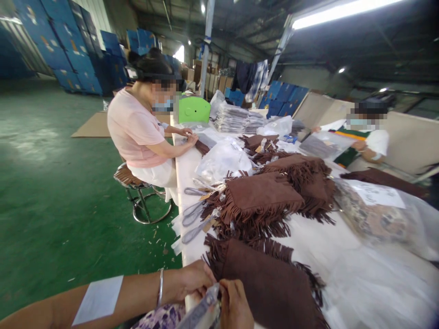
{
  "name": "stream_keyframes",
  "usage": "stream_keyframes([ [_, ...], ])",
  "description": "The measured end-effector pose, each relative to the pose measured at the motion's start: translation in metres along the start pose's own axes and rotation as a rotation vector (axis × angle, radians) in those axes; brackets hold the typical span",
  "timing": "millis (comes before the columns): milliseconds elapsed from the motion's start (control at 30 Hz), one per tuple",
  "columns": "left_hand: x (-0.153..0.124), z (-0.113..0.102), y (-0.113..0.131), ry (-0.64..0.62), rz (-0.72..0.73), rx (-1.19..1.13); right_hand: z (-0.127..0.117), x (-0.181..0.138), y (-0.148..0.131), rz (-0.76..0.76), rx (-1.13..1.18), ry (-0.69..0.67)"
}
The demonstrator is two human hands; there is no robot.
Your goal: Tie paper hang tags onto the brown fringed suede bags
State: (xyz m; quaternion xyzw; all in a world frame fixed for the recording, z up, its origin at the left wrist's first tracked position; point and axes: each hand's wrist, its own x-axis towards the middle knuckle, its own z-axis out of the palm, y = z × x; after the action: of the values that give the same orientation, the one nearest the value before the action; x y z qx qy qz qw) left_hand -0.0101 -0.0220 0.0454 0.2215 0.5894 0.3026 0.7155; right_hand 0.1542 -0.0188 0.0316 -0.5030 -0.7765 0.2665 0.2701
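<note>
My left hand [194, 278] and my right hand [235, 305] meet at the bottom edge of the view, both closed on a clear plastic bag [203, 307] with something dark inside. A bracelet circles my left wrist and a white patch sits on that forearm. Just beyond my hands lies a brown fringed cloth [270, 278] on the white table [360, 274]. More brown fringed cloths [260, 196] are piled further up the table.
Several scissors [194, 212] lie at the table's left edge. A person in a pink top [137, 128] sits on a stool at the left; another person [366, 137] works at the far right. Plastic bags [222, 160], stacked packs [236, 119] and a green box [194, 109] stand behind.
</note>
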Motion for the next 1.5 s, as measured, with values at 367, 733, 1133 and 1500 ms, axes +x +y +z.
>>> stream_keyframes([
  [367, -0.017, -0.001, 0.006, 0.058, 0.382, 0.549, -0.003, -0.008, 0.004, -0.002, 0.048, 0.042],
  [733, -0.033, -0.015, 0.016, 0.301, 0.615, 0.795, -0.011, 0.002, -0.006, -0.046, -0.021, 0.04],
  [1133, -0.025, -0.014, 0.024, 0.21, 0.567, 0.562, 0.002, 0.025, -0.008, 0.051, 0.15, -0.098],
  [1500, -0.019, -0.01, 0.019, 0.143, 0.551, 0.352, -0.007, 0.027, -0.009, 0.175, 0.354, -0.097],
])
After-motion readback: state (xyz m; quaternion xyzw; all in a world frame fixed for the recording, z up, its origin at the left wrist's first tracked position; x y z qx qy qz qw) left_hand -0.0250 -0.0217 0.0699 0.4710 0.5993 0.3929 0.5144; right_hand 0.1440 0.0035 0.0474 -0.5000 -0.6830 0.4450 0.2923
